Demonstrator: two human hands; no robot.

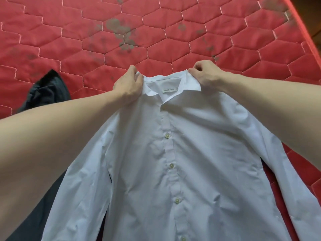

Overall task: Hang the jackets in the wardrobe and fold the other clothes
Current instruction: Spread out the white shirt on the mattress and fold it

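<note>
White dress shirt [182, 153] spread front-up on red quilted mattress [156, 32], buttoned.
Left hand [127, 86] grasps the collar's left end; right hand [204, 73] pinches its right end, fingers curled. Sleeves trail down both sides. Dark garment [46, 91] lies bunched left of shirt, partly under it.

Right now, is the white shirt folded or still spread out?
Spread out: the white shirt lies button-side up on the red mattress, sleeves out to both sides.
</note>
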